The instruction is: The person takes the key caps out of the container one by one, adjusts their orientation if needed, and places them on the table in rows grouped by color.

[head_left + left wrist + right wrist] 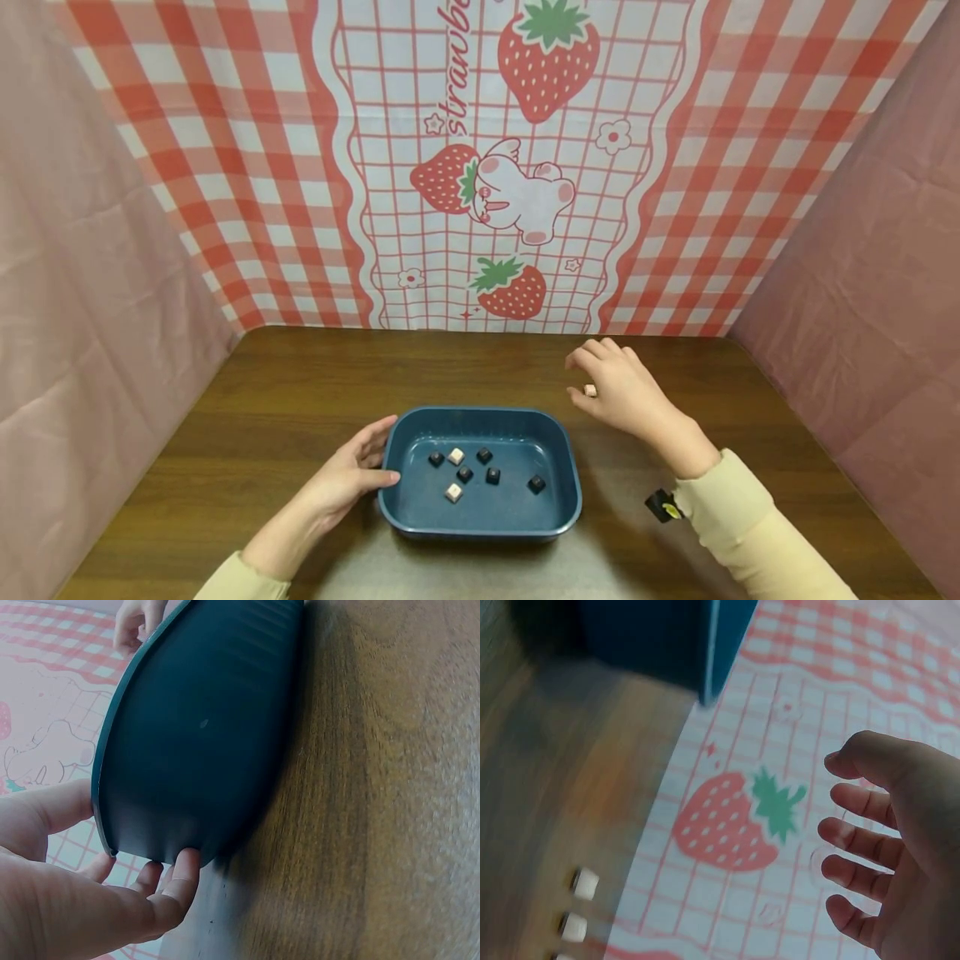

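A dark blue rectangular tray sits on the wooden table. Inside it lie several small black cubes like keycaps and two white ones. My left hand grips the tray's left end, the thumb over the rim and the fingers against the outer wall, as the left wrist view also shows. To the right of the tray, my right hand is above the table with fingers spread and loosely bent, holding nothing. A white cube shows between its thumb and fingers. In the right wrist view, white cubes stand in a row on the table.
A strawberry-print checked cloth hangs behind the wooden table. Pink cloth closes off the left side, and another pink cloth the right. A small black device sits at my right sleeve.
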`<state>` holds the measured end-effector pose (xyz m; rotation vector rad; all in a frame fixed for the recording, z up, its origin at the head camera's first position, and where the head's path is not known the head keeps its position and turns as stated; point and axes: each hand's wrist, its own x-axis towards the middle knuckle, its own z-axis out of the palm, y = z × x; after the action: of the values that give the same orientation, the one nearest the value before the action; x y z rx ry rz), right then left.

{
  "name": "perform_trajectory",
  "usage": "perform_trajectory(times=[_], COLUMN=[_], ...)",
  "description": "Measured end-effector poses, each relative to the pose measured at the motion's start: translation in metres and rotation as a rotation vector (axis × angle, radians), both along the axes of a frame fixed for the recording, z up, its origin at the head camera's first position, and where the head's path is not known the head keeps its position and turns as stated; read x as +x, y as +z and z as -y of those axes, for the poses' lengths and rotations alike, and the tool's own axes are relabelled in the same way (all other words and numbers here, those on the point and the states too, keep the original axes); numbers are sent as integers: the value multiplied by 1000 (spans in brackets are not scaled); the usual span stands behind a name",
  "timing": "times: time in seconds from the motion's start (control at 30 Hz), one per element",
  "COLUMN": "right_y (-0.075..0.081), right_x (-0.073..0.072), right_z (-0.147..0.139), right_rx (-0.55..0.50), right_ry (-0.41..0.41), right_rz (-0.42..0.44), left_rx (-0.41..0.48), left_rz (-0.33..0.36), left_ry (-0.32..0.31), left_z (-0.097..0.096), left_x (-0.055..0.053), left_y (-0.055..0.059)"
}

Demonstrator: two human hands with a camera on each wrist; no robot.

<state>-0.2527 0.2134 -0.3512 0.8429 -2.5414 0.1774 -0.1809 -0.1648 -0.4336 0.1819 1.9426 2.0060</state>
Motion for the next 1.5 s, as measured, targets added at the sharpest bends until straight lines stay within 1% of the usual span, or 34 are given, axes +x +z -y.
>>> perform_trajectory(times=[0.13,0.33,0.5,0.67,1.0,1.2,1.37,1.5], right_y=[1,-2,-10,-21,-45,-56,-62,-67], right_x=[9,20,26,29,33,31,30,30], right_z=[16,38,53,67,91,102,108,113], right_rx=[-2,9,31,48,62,123,193,253], right_ry=[49,113,171,239,403,487,517,535], right_rz=[-11,1,33,55,98,151,206,226], left_rx=[-2,-5,-8,-8,-6,-3,-5,-1], left_rz=[3,9,7,2,9,11,12,12], left_ry=[1,3,-2,-2,3,1,2,0], left_z=[0,0,0,0,0,0,-1,-1], left_x=[0,0,0,0,-1,0,0,1], left_y=[0,1,1,2,4,3,4,4])
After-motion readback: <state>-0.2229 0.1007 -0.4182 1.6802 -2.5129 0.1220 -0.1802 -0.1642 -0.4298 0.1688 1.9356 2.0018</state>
